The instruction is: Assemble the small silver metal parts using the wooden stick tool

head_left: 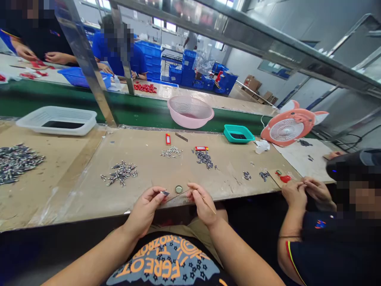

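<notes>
My left hand (149, 204) pinches a small dark grey piece (166, 193) with a pale end between thumb and fingertips. In my right hand (202, 202) is a thin, light wooden stick (208, 204), slanting back over the fingers; its tip is too fine to make out. Between both hands a metal bottle cap (178, 189) lies upturned at the table's near edge. Beyond my left hand is a loose pile of dark pieces with pale tips (121, 173). Farther off are a heap of whitish pieces (171, 152) and a heap of plain dark pieces (204, 159).
Two red lighters (168, 139) and a flat metal strip (181, 137) lie farther back. A pink basket (190, 119), a white tray (29, 124), a teal tray (226, 134) and a pink fan (293, 123) stand behind. Close on the right, a co-worker's hands (294, 194) work.
</notes>
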The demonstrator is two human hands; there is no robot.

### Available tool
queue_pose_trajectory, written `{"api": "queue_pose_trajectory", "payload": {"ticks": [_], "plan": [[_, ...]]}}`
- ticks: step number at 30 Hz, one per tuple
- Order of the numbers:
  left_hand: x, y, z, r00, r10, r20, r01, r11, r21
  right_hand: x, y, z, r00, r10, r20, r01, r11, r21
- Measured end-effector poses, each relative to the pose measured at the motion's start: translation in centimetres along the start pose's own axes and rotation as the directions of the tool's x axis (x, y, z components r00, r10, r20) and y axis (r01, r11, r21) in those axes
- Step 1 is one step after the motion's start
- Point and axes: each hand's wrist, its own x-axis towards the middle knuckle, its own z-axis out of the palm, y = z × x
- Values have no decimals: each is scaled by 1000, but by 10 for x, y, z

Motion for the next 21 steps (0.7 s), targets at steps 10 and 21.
{"api": "queue_pose_trajectory", "payload": {"ticks": [10,21], "plan": [[8,-4,-5,991,-114,70,112,993,35,4,11,-8,943,-241,230,330,770,-546],[11,-1,-4,982,-168,82,161,983,91,3,3,-7,983,-165,85,183,943,-277]]}}
